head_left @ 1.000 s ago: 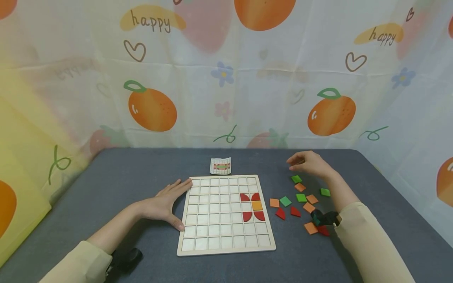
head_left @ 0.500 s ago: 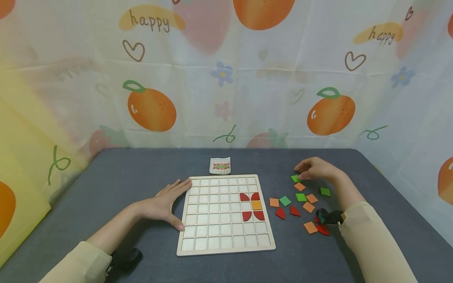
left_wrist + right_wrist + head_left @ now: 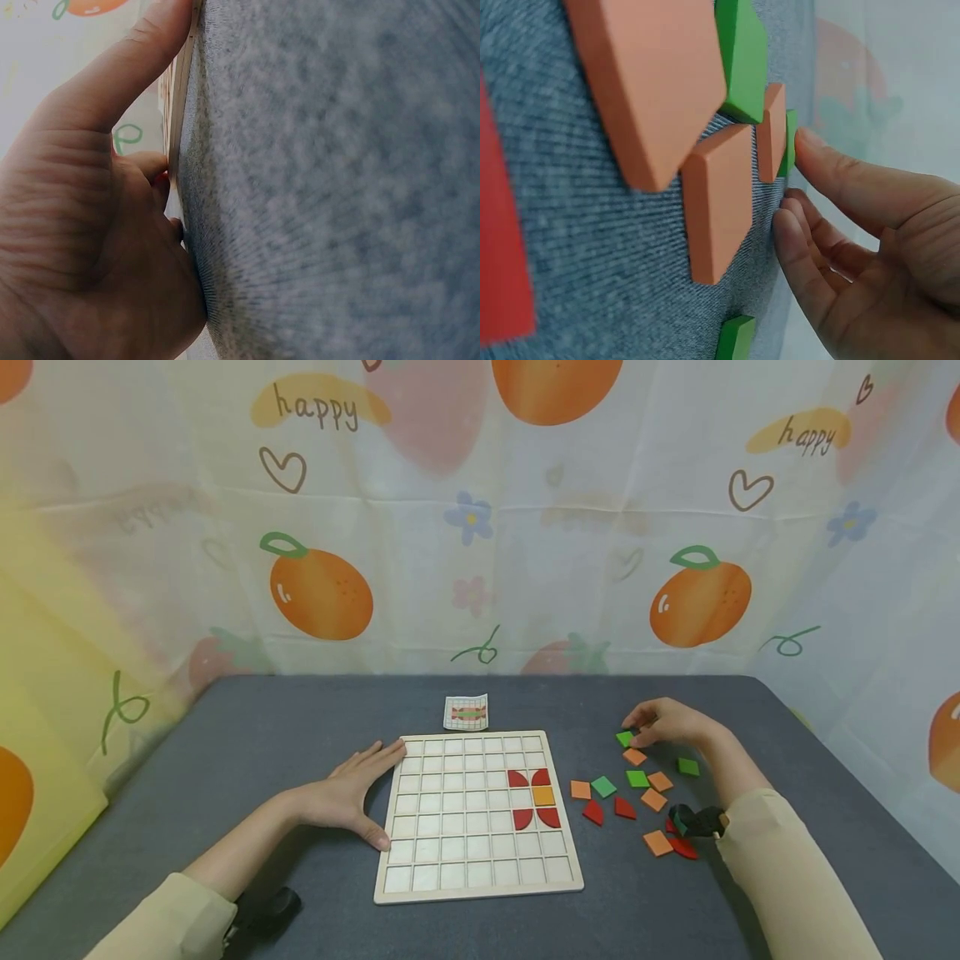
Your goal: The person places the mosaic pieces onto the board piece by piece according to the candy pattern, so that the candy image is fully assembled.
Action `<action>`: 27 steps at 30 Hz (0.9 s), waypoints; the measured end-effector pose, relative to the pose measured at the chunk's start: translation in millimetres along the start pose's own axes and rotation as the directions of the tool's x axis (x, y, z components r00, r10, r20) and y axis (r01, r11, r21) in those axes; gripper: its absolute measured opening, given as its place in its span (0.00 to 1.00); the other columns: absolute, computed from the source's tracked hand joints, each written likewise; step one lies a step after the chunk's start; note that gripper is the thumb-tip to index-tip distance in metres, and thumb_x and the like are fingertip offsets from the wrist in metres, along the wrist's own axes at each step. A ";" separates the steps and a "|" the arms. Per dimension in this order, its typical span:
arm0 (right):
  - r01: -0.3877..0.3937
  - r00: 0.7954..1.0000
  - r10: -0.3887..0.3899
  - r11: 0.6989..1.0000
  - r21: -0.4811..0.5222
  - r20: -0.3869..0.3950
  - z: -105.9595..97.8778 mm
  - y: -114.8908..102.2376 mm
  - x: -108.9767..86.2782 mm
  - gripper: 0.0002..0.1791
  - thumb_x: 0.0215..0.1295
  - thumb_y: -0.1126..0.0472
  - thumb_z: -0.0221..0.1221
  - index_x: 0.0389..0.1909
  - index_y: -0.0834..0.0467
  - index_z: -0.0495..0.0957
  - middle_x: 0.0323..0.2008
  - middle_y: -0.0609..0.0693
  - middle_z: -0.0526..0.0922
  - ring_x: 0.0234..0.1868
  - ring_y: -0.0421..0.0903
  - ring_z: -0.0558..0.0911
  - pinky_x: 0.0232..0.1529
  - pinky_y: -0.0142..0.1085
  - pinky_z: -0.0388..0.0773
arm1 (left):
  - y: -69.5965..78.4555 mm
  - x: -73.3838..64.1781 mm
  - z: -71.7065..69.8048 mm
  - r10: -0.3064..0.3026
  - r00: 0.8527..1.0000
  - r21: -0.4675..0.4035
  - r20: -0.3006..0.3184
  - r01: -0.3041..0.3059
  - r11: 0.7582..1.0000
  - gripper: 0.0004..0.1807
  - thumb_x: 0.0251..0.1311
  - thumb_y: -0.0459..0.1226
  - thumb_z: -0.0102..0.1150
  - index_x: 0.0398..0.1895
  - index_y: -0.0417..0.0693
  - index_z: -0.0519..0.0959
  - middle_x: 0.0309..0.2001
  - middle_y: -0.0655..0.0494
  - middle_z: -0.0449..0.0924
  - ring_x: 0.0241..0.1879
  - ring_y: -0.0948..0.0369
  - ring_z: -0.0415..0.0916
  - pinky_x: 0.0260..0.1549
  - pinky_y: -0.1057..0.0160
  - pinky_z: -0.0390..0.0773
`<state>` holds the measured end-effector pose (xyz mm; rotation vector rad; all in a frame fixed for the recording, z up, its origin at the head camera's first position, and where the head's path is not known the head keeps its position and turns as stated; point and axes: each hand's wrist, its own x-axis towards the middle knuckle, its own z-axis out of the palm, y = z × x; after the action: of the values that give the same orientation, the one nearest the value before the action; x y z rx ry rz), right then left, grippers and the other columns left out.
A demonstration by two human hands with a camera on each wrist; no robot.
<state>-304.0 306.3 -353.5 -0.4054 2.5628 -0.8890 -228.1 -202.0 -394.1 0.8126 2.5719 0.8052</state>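
My left hand [image 3: 345, 792] is spread along the left edge of a wooden grid board [image 3: 441, 896], thumb low and fingertips at the upper corner. The left wrist view shows the thumb [image 3: 127, 71] straight against the board's side. At the far right, my right hand [image 3: 671, 724] pinches a green tile [image 3: 624, 739] between thumb and fingers, low over the table; the right wrist view shows the thumb against that tile [image 3: 791, 142]. Just nearer lies an orange tile [image 3: 634, 757]. On the board's right side, red quarter-circle pieces [image 3: 547, 817] surround a yellow-orange square [image 3: 543, 796].
A small pattern card [image 3: 466, 713] lies behind the board. Several loose orange, green and red pieces are scattered right of it, including a green tile [image 3: 687, 767], a red piece [image 3: 593, 812] and an orange square [image 3: 657, 843]. A printed curtain [image 3: 480, 568] hangs behind the table.
My right hand has moved right and down onto the far green tile, its thumb and fingers closing in around it. The left hand and board have stayed put.
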 end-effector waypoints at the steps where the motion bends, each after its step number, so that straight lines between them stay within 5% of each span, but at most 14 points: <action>1: 0.003 1.000 -0.003 1.000 -0.001 -0.004 0.8 -0.1 0.5 0.22 0.67 0.61 0.62 0.57 0.68 0.74 0.59 0.69 0.74 0.60 0.64 0.72 0.59 0.56 0.74 | 0.0 -0.1 0.1 0.000 1.000 0.001 0.000 0.000 1.000 0.70 0.38 0.56 0.78 0.80 0.45 0.43 0.82 0.45 0.36 0.79 0.36 0.30 0.68 0.24 0.37; 16: 0.018 0.999 -0.018 1.000 -0.004 -0.034 6.6 -2.2 3.9 0.16 0.65 0.64 0.63 0.48 0.71 0.75 0.39 0.57 0.77 0.38 0.46 0.72 0.42 0.39 0.74 | 0.0 0.1 0.1 -0.002 1.000 0.000 -0.003 0.002 1.000 0.70 0.38 0.56 0.79 0.80 0.45 0.44 0.82 0.45 0.36 0.79 0.36 0.30 0.68 0.24 0.36; 27: -0.017 0.997 0.012 0.998 -0.062 -0.077 7.8 -6.5 5.7 0.13 0.63 0.64 0.64 0.44 0.67 0.75 0.36 0.55 0.77 0.36 0.46 0.74 0.40 0.38 0.74 | 0.2 0.1 -0.2 0.006 1.000 0.004 -0.003 -0.006 1.000 0.70 0.38 0.55 0.79 0.80 0.43 0.44 0.82 0.45 0.36 0.79 0.35 0.30 0.68 0.24 0.37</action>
<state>-304.6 295.1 -356.5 -0.3778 2.6655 -0.8358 -228.1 -201.8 -393.8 0.8217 2.5755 0.8048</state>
